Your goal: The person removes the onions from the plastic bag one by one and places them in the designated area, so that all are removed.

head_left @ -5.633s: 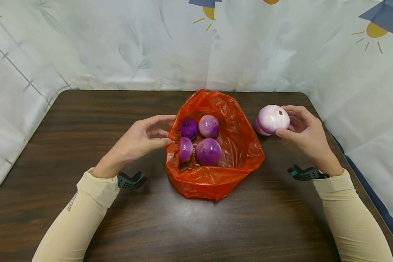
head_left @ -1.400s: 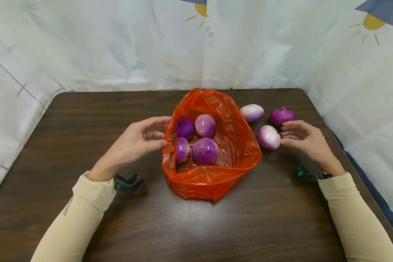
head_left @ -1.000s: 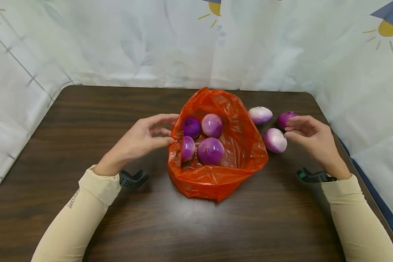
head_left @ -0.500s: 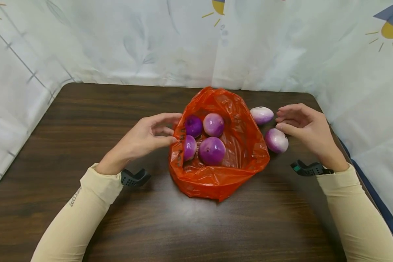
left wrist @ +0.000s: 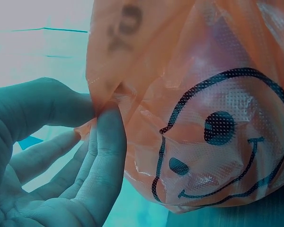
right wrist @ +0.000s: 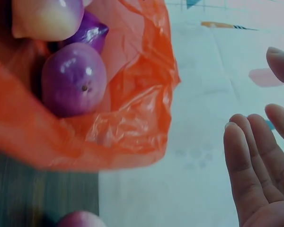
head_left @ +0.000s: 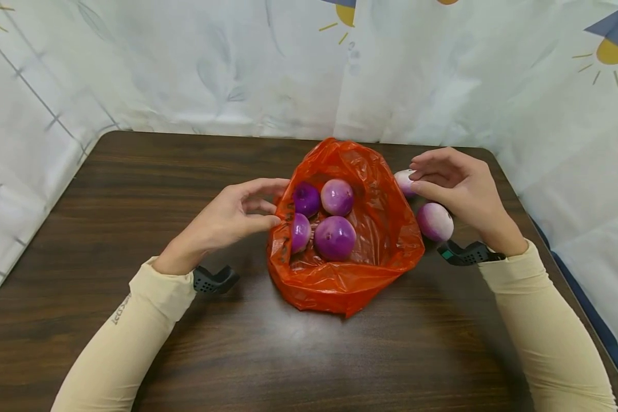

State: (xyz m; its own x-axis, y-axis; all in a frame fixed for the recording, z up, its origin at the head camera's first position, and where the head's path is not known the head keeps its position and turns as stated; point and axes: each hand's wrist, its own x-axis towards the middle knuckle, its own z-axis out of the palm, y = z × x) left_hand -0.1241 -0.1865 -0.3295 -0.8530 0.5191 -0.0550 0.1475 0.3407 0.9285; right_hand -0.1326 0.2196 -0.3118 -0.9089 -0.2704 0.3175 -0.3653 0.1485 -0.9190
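At centre of the frame, the left hand [head_left: 221,217] pinches the red bag [head_left: 340,286]; better to hold this rim gently wide. The right hand [head_left: 458,186], fingers and thumb apart, is beside the pale onion [head_left: 403,183], upper right, whose smooth sides seem to need an even grip

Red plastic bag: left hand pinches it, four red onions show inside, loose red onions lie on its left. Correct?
No: the loose red onions lie on the right of the red plastic bag, by the right hand, as the head view shows. The rest holds: the left hand pinches it, and four red onions show inside.
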